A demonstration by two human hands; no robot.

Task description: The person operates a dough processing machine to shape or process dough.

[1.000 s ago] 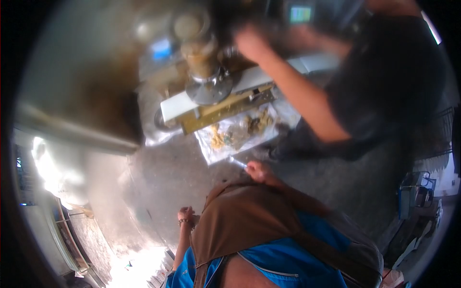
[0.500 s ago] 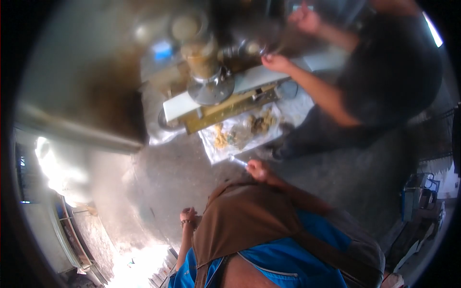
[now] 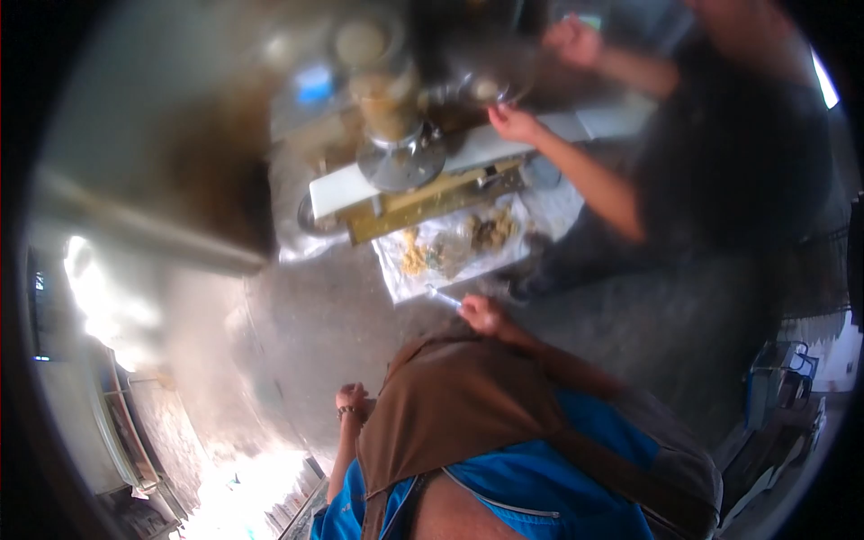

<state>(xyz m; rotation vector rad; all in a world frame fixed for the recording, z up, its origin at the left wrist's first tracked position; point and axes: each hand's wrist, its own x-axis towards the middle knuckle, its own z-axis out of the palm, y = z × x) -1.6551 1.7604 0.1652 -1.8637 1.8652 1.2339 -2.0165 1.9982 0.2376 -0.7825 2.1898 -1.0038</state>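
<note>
Concrete floor (image 3: 342,333), machine (image 3: 396,162) ahead. My right hand (image 3: 483,315) pinches thin clear strip (image 3: 444,297): judged light, flimsy, slippery; hold near end. My left hand (image 3: 351,396) at side, grip unclear.

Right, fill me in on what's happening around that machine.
The camera wearer, in a brown apron, faces the machine from a little way off. Their right hand is closed on a small pale thing, too blurred to name, beside a plastic sheet that bears yellowish clumps. Their left hand hangs at their side. Another person in a dark top has both hands up at the machine.
</note>
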